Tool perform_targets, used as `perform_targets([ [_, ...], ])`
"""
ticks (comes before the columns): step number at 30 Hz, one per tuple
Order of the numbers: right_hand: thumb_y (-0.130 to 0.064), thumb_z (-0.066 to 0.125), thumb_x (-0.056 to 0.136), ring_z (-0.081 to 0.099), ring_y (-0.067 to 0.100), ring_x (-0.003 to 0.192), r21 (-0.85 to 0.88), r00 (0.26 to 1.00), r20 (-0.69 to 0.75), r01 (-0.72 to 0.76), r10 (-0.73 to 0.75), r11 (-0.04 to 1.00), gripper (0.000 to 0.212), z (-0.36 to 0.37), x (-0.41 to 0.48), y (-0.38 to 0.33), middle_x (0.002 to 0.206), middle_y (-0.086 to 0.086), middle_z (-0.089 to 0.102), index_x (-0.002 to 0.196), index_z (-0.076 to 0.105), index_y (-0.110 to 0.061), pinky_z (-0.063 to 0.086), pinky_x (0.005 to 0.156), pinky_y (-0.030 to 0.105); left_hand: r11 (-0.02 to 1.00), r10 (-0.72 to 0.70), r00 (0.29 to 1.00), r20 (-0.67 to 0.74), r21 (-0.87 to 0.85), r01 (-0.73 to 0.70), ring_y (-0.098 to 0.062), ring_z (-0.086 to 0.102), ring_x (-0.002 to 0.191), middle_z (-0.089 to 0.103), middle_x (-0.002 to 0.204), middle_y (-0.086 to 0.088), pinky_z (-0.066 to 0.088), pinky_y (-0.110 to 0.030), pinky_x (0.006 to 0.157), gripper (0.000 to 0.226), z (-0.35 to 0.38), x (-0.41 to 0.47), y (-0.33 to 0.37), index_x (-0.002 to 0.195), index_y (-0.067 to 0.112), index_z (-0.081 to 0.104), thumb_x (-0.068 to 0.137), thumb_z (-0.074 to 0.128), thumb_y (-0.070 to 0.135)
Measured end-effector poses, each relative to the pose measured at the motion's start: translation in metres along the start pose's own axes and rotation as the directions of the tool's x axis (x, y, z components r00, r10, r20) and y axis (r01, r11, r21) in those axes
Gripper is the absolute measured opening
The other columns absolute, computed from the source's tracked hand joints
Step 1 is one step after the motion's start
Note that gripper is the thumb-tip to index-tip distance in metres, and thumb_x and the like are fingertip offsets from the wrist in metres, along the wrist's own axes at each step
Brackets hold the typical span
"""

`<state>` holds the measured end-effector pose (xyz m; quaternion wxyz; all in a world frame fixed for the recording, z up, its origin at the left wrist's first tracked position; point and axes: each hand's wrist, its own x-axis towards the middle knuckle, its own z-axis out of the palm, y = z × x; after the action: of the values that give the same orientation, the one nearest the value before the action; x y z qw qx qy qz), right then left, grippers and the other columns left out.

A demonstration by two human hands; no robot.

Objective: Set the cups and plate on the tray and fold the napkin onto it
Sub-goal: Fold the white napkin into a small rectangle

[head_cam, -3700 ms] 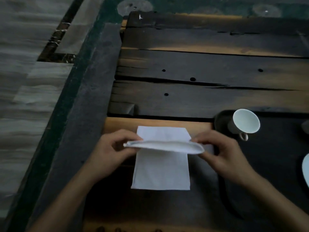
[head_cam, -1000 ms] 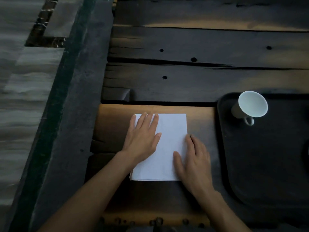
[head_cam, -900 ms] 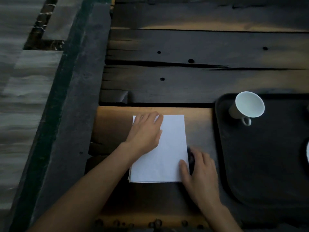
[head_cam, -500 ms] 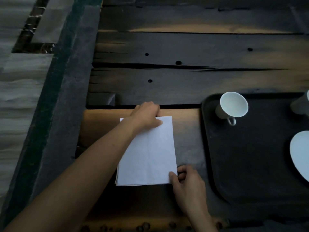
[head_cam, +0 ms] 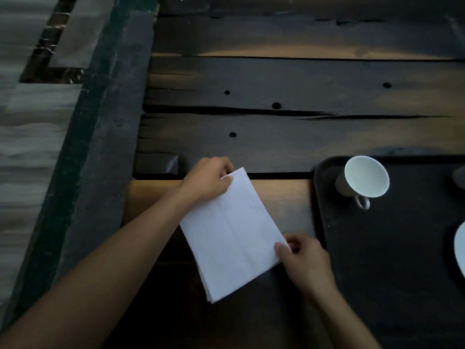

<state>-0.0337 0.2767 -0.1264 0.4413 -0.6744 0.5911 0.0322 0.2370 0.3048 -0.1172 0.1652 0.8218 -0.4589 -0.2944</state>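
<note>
My left hand (head_cam: 206,181) pinches the far corner of the folded white napkin (head_cam: 232,235), with my fingers curled over its edge. My right hand (head_cam: 302,260) pinches the near right corner, thumb on top and the other fingers curled beside it. The napkin stretches between my two hands at a slant over the wooden table (head_cam: 276,79). I cannot tell whether it lies on the boards or is lifted just off them. Just to the right of my right hand lies the dark tray (head_cam: 377,273). A white cup (head_cam: 362,181) stands in its far left corner, beyond my right hand, handle pointing toward me. Farther right on the tray, a sliver of the white plate (head_cam: 461,245) shows at the edge of view.
</note>
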Motion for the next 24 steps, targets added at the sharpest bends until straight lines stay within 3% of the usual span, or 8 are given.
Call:
perform_targets([
  [5,-0.029,0.072,0.082,0.063,0.013,0.082,-0.133,0.993,-0.017,0.114,-0.118,0.984,0.008,-0.016,0.072,-0.05,0.083,-0.01,0.068,0.09,0.071,-0.028,0.04,0.072,0.022,0.977,-0.186,0.973,-0.14,-0.135,0.167,-0.014,0.063,0.08,0.07,0.076,0.007,0.041,-0.026,0.067,0.006,-0.015,-0.002,-0.039,0.091,0.02,0.068,0.088,0.064,0.023],
  [9,-0.028,0.074,0.082,0.059,0.0,0.067,-0.183,0.975,-0.031,0.21,-0.219,0.961,0.006,-0.021,0.115,-0.089,0.07,-0.019,0.064,0.083,0.069,-0.032,0.04,0.06,0.016,0.952,-0.269,0.946,-0.181,-0.202,0.232,-0.009,0.061,0.07,0.065,0.062,0.009,0.039,-0.024,0.063,0.007,-0.023,-0.004,-0.06,0.082,0.019,0.065,0.086,0.069,0.024],
  [11,-0.028,0.074,0.083,0.054,-0.008,0.066,-0.178,0.966,-0.033,0.246,-0.256,0.953,0.008,-0.02,0.134,-0.104,0.07,-0.021,0.061,0.087,0.069,-0.033,0.039,0.063,0.017,0.943,-0.292,0.936,-0.194,-0.222,0.248,-0.005,0.062,0.069,0.066,0.062,0.009,0.039,-0.023,0.063,0.01,-0.025,-0.004,-0.069,0.081,0.021,0.065,0.085,0.072,0.027],
  [18,-0.029,0.077,0.082,0.065,0.008,0.079,-0.174,0.939,-0.053,0.326,-0.339,0.929,0.017,-0.014,0.167,-0.131,0.083,-0.012,0.07,0.099,0.075,-0.029,0.048,0.078,0.024,0.923,-0.357,0.907,-0.222,-0.231,0.307,-0.002,0.06,0.069,0.066,0.069,0.009,0.039,-0.017,0.057,0.014,-0.022,-0.004,-0.083,0.086,0.026,0.066,0.086,0.074,0.038],
  [22,-0.031,0.074,0.084,0.058,-0.008,0.074,-0.221,0.921,-0.072,0.359,-0.382,0.907,0.017,-0.012,0.169,-0.129,0.08,-0.021,0.064,0.101,0.075,-0.028,0.04,0.071,0.017,0.908,-0.387,0.896,-0.217,-0.256,0.331,-0.004,0.061,0.068,0.065,0.069,0.01,0.042,-0.019,0.059,0.014,-0.022,-0.005,-0.083,0.083,0.027,0.065,0.085,0.075,0.037],
  [24,-0.032,0.072,0.086,0.057,-0.008,0.075,-0.225,0.918,-0.072,0.367,-0.391,0.903,0.017,-0.011,0.167,-0.127,0.084,-0.016,0.067,0.102,0.074,-0.028,0.041,0.073,0.019,0.908,-0.384,0.897,-0.218,-0.264,0.324,-0.005,0.062,0.067,0.066,0.067,0.009,0.044,-0.02,0.06,0.014,-0.022,-0.005,-0.082,0.082,0.026,0.065,0.085,0.076,0.036],
])
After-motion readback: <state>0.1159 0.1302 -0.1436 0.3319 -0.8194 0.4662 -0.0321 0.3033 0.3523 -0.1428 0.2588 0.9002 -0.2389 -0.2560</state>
